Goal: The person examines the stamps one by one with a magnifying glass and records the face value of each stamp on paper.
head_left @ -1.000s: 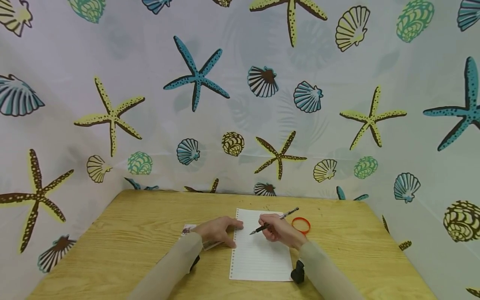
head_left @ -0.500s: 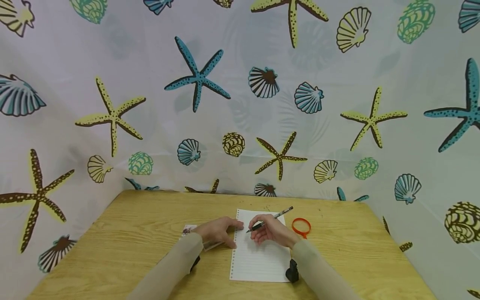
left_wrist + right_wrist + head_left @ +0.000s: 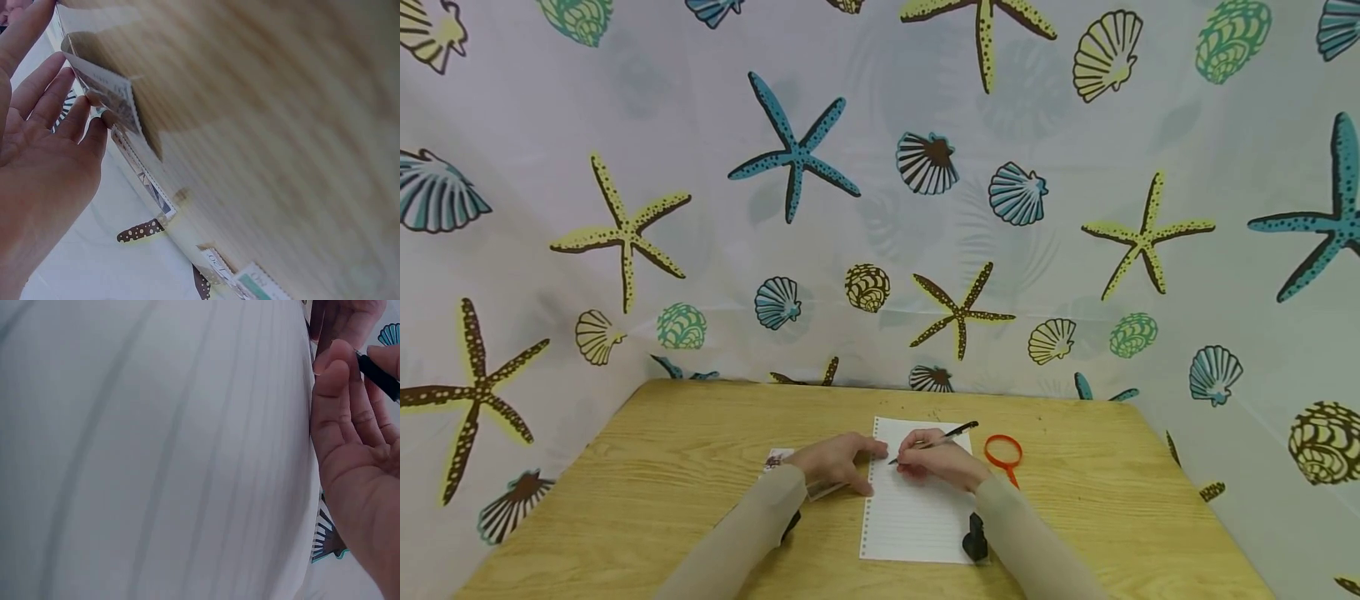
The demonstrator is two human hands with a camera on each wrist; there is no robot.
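Note:
My left hand lies with spread, extended fingers on the left edge of a lined, hole-punched sheet of paper. My right hand pinches a pen, its tip at the upper left of the sheet; whether the tip touches the paper cannot be told. In the right wrist view, the pen's black grip shows between thumb and fingers. Under and beside the left hand are postage stamps, partly hidden. The left wrist view shows a lifted, curling stamp beside the fingers and several more along the tabletop.
A red magnifying glass lies right of the sheet, its handle end partly behind the right forearm. The wooden table meets a curtain printed with starfish and shells. A black wrist camera overlaps the paper's lower right corner.
My right hand has shifted left across the sheet, and the pen tip has moved slightly left and up. The magnifying glass's handle has come into view. My left hand has stayed put.

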